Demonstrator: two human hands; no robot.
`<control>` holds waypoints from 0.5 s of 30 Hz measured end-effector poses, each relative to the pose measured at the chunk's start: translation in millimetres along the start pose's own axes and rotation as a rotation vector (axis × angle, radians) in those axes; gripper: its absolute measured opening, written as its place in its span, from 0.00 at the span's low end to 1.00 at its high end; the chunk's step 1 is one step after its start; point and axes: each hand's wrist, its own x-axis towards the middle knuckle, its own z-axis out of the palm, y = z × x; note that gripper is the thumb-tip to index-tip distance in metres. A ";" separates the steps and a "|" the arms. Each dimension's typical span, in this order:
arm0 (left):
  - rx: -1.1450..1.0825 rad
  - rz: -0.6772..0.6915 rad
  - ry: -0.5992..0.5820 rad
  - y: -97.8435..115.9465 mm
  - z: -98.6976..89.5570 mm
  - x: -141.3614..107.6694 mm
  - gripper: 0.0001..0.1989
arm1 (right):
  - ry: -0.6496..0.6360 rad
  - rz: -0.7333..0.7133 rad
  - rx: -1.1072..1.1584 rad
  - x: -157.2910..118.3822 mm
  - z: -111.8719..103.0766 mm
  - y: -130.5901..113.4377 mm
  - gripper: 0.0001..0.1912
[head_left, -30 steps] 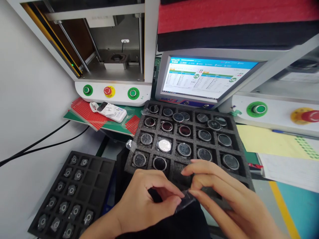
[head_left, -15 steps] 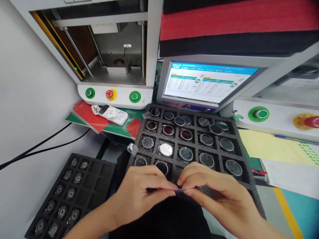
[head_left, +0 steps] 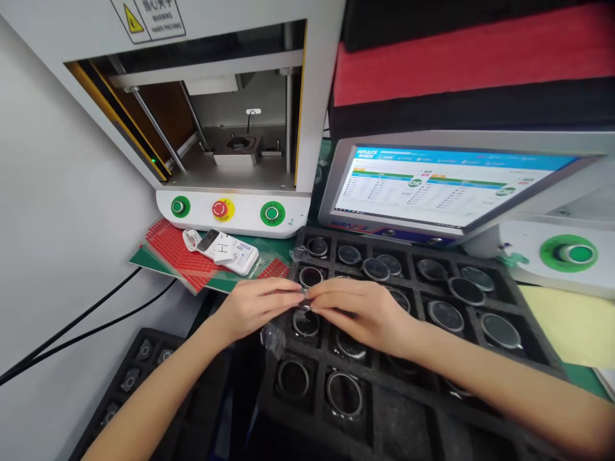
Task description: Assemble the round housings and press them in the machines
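Observation:
My left hand (head_left: pixel 252 306) and my right hand (head_left: pixel 361 310) meet fingertip to fingertip over a black foam tray (head_left: pixel 269 410). Each one is closed in a pinch. A small, thin, shiny piece sits between the fingertips, mostly hidden, and I cannot make out its kind. Below the fingers lies a round watch-face-like disc (head_left: pixel 306 322) in its compartment. Another dark red disc (head_left: pixel 311 277) rests just behind them. More round discs, such as this one (head_left: pixel 344 394), fill many of the tray's cells. A crumpled clear film (head_left: pixel 273 339) clings to the tray's left side.
A press machine (head_left: pixel 230 214) with green buttons and a red stop button stands behind. Right of it is a lit monitor (head_left: pixel 432 192). A white handheld device (head_left: pixel 228 251) lies by red sticker sheets (head_left: pixel 175 253). A second black tray (head_left: pixel 158 336) sits lower left.
Both hands have moved forward and left over the tray, still pinched together. The view has shifted, so the machine and monitor appear lower and further right.

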 end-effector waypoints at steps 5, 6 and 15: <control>0.087 0.049 -0.056 -29.3 12.1 -13.0 0.14 | -0.170 -0.198 -0.177 6.1 12.0 35.5 0.15; 0.104 0.056 -0.066 -31.3 14.3 -15.2 0.14 | -0.199 -0.229 -0.211 6.3 14.3 39.5 0.16; 0.090 -0.021 -0.117 -26.6 17.8 -29.4 0.11 | -0.334 -0.211 -0.312 -0.4 16.4 39.0 0.15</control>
